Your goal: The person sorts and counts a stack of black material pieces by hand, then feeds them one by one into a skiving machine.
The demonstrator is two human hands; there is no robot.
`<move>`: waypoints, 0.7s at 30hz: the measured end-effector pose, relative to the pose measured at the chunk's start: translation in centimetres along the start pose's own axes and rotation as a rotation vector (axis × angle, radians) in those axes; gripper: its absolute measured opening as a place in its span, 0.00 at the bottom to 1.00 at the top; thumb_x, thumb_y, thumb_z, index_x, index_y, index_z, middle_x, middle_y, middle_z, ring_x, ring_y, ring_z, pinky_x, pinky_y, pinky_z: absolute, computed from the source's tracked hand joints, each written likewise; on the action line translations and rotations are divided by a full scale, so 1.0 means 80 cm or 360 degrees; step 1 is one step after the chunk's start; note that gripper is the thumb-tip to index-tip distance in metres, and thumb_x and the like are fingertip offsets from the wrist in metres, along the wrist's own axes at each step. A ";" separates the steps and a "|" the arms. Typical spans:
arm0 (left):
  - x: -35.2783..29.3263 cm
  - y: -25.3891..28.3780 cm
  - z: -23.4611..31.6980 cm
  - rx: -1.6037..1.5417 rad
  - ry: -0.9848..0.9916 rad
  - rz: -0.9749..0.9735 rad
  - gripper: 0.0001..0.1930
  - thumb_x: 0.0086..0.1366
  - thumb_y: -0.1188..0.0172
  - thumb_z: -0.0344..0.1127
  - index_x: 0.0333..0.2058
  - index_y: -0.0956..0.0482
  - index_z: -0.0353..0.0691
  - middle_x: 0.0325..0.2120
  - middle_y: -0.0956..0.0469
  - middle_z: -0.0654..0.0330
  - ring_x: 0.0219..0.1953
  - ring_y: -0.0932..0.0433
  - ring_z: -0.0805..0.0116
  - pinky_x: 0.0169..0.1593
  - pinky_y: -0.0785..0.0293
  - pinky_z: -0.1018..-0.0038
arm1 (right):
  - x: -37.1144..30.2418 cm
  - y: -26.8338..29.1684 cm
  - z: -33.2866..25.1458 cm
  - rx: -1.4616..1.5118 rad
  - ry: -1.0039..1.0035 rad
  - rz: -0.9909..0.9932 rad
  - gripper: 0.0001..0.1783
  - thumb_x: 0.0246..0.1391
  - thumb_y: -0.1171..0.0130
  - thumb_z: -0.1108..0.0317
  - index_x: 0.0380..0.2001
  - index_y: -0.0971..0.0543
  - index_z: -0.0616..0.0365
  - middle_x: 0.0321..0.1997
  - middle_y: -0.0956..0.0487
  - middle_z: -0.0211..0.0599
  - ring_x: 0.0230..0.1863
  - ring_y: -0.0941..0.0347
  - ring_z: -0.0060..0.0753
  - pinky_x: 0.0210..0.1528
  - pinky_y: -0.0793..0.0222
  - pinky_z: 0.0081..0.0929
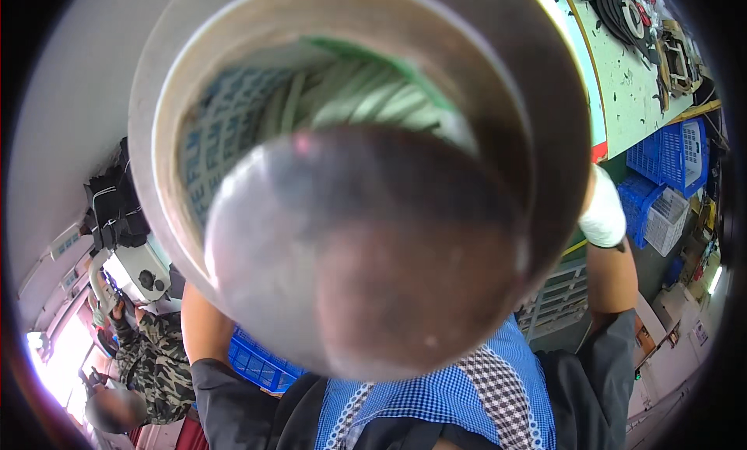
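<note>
A large round hollow metal piece (373,294) fills the middle of the view, very close and blurred. It has a wide grey rim and a shiny, mirror-like rounded surface at its lower part. Through its opening show a film with blue print (233,131) and something green with pale slanting strips (366,92). My right hand (603,213), in a white glove, is at the piece's right edge, its fingers mostly hidden behind it. From the lower left rises my left forearm (205,322); the hand itself is hidden behind the piece.
At the upper right stands a pale green table (622,84) with coiled black strips (618,14) and scraps. Blue plastic baskets (665,158) and a white basket (668,220) are beyond my right arm. Another blue basket (261,364) lies lower left. A person in camouflage clothing (159,364) works at far left.
</note>
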State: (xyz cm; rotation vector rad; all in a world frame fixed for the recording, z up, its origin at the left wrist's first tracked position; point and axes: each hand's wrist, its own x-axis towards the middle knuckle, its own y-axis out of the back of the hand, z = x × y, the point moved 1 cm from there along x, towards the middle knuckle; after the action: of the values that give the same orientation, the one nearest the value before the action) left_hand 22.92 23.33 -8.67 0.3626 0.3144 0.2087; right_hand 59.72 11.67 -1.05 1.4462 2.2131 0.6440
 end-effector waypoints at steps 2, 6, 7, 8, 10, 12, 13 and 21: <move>-0.008 0.002 0.001 0.0013 0.0005 0.0000 0.18 0.58 0.36 0.36 0.47 0.21 0.37 0.44 0.20 0.49 0.49 0.22 0.54 0.53 0.29 0.62 | 0.027 -0.018 -0.015 -0.0222 0.0136 0.0095 0.03 0.44 0.37 0.70 0.25 0.17 0.54 0.32 0.23 0.38 0.46 0.28 0.39 0.49 0.36 0.38; 0.022 -0.003 0.013 0.0006 -0.0078 -0.0052 0.18 0.58 0.36 0.36 0.46 0.21 0.37 0.44 0.20 0.49 0.48 0.22 0.53 0.53 0.29 0.61 | 0.013 -0.007 -0.010 -0.0261 0.0023 0.0113 0.06 0.44 0.36 0.69 0.29 0.17 0.56 0.29 0.21 0.39 0.36 0.26 0.41 0.44 0.34 0.36; 0.019 -0.008 0.017 0.0012 -0.0049 -0.0033 0.17 0.57 0.36 0.36 0.46 0.20 0.37 0.44 0.20 0.48 0.48 0.22 0.52 0.52 0.28 0.61 | 0.003 -0.003 -0.008 -0.0241 0.0048 0.0096 0.06 0.44 0.36 0.69 0.29 0.17 0.56 0.29 0.21 0.39 0.36 0.26 0.41 0.44 0.34 0.36; 0.024 -0.009 0.024 0.0015 -0.0065 -0.0035 0.17 0.57 0.36 0.37 0.45 0.20 0.37 0.43 0.19 0.48 0.48 0.22 0.52 0.52 0.28 0.61 | -0.012 0.011 -0.012 -0.0127 -0.0214 0.0151 0.06 0.44 0.36 0.71 0.28 0.17 0.57 0.28 0.21 0.40 0.33 0.26 0.43 0.42 0.34 0.36; 0.004 -0.011 0.030 0.0039 0.0004 0.0002 0.17 0.57 0.37 0.37 0.45 0.20 0.37 0.43 0.19 0.48 0.48 0.22 0.52 0.52 0.28 0.61 | -0.014 0.016 -0.008 0.0035 -0.0401 0.0152 0.06 0.44 0.36 0.72 0.28 0.17 0.59 0.26 0.21 0.42 0.31 0.25 0.44 0.40 0.33 0.36; 0.024 -0.011 0.031 0.0031 -0.0043 -0.0022 0.17 0.57 0.37 0.37 0.44 0.20 0.38 0.43 0.19 0.48 0.47 0.22 0.51 0.51 0.28 0.61 | -0.030 0.036 -0.001 -0.0041 -0.0279 -0.0088 0.06 0.43 0.36 0.73 0.28 0.18 0.61 0.25 0.21 0.42 0.30 0.25 0.45 0.36 0.32 0.37; 0.025 -0.013 0.022 0.0031 -0.0053 -0.0027 0.17 0.57 0.37 0.37 0.44 0.20 0.38 0.43 0.19 0.48 0.47 0.22 0.51 0.51 0.28 0.60 | -0.032 0.039 -0.001 -0.0043 -0.0291 -0.0086 0.06 0.43 0.36 0.73 0.28 0.18 0.61 0.25 0.21 0.42 0.30 0.25 0.45 0.36 0.32 0.37; -0.019 -0.005 -0.030 0.0017 -0.0041 0.0053 0.15 0.57 0.38 0.37 0.41 0.19 0.37 0.41 0.19 0.46 0.45 0.21 0.48 0.48 0.27 0.60 | 0.005 -0.006 -0.010 -0.0334 -0.0073 0.0214 0.05 0.44 0.38 0.72 0.27 0.18 0.59 0.26 0.20 0.43 0.29 0.24 0.47 0.35 0.28 0.39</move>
State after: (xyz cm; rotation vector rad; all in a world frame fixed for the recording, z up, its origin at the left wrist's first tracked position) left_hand 20.76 23.36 -10.58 0.3810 0.2842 0.2352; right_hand 58.77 11.76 -0.69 1.4934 1.9600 0.8510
